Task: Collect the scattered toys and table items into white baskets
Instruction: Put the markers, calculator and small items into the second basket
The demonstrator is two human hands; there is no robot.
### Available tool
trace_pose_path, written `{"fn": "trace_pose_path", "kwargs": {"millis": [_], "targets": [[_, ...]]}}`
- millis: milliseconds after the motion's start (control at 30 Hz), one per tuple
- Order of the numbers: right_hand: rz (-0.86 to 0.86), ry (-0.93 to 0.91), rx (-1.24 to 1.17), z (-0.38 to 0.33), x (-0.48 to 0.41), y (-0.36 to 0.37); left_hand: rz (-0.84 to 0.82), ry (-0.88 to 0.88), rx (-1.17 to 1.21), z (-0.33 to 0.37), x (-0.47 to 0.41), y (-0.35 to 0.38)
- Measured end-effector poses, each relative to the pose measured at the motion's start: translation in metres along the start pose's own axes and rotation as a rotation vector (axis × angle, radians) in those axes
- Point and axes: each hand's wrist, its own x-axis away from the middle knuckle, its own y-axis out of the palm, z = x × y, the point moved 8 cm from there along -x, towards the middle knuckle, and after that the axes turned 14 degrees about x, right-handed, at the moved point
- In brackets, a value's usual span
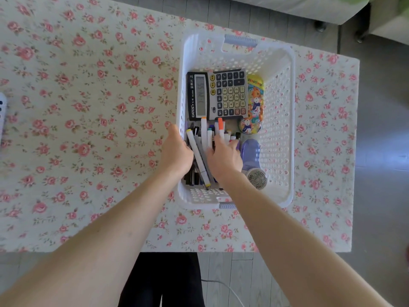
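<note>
At the bottom centre a strip of dark clothing [161,280] is showing between two bare forearms. A thin pale cable [223,286] is trailing over the grey plank floor [380,173] beside it.

Both arms are reaching up the frame into a white basket [292,129], which is sitting on the table right of centre. The left hand [177,151] is hanging over the basket's left rim with its back to the camera. Its thumb is lying along the rim, but its fingers are dipping out of sight, so I cannot tell whether they are gripping anything.

The right hand [223,159] is resting on a bundle of markers [198,156] in the basket's near left part. Its fingers are spread and nearly straight, the tips sinking among the caps without closing round any. Its wrist is covering the lower ends of several markers.

Just right of that hand a purple lint shaver [252,158] is lying with its mesh head toward the near wall. Farther in, a grey calculator [218,95] is lying flat. The left edge of a yellow tin [254,103] printed with rabbits is disappearing behind it.

A floral tablecloth [88,107] is covering the table. At the left edge a sliver of another white object [2,111] is being cut off, too little to identify. In the upper right, pale furniture [287,9] on dark castors is standing on the floor.
</note>
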Motion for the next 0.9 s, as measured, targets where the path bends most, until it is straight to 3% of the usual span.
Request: {"fn": "trace_pose_path", "kwargs": {"millis": [167, 433, 533, 633, 900], "targets": [[0.063, -0.04, 0.139, 0.001, 0.0, -0.005, -0.007, -0.007, -0.003, 0.001, 0.0, 0.0], [-0.157, -0.137, 0.071, 0.002, -0.014, 0.002, -0.012, 0.003, -0.009, 0.003, 0.001, 0.0], [-0.118, -0.206, 0.187, -0.004, -0.012, -0.007, -0.01, 0.004, -0.006, 0.002, 0.001, 0.0], [-0.192, -0.295, 0.261, -0.015, 0.0, 0.008, 0.008, -0.001, -0.007, 0.002, 0.0, 0.001], [-0.304, -0.208, -0.072, -0.011, 0.004, 0.026, 0.03, -0.008, -0.009, 0.003, 0.002, -0.001]]}}
